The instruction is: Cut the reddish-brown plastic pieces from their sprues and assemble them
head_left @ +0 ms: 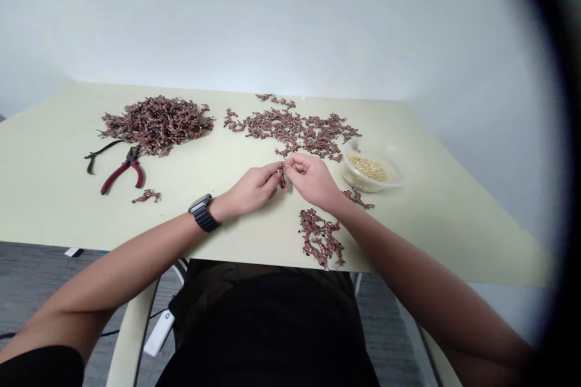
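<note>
My left hand (252,188) and my right hand (311,180) meet above the table, and the fingertips of both pinch a small reddish-brown piece (282,177). Its exact form is partly hidden by my fingers. A large heap of similar pieces (157,125) lies at the far left, and a looser spread of them (290,130) lies at the far centre. A smaller cluster (320,237) sits just past my right forearm, near the front edge. A clear bowl (347,163) of pale granules stands just beyond my right hand.
Red-handled pliers (122,170) and a black-handled tool (102,153) lie left of my hands on the pale green table (59,133). A black watch (204,213) circles my left wrist. A chair frame (131,332) stands below the front edge.
</note>
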### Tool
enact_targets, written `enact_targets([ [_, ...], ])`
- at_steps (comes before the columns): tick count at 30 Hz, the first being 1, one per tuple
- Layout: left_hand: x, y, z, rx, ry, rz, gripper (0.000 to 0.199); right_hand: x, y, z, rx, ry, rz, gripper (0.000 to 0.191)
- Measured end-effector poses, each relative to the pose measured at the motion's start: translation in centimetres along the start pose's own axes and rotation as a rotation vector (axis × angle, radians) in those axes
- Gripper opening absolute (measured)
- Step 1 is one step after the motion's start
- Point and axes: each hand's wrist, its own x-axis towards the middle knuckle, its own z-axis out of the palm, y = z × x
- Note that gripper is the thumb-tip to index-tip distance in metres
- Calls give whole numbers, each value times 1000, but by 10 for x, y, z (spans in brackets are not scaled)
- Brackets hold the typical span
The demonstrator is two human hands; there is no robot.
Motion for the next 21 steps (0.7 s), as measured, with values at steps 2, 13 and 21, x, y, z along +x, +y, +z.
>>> enact_targets([
  [2, 0, 1, 0, 50, 18, 35, 27, 1, 0, 1, 111, 0, 36, 14],
  [13, -1, -3, -1, 218, 14, 132, 38, 1, -13, -7, 577, -123, 438, 19],
  [21, 5, -5, -5, -256, 2, -52, 20, 3, -4, -20, 203, -89, 209, 30],
])
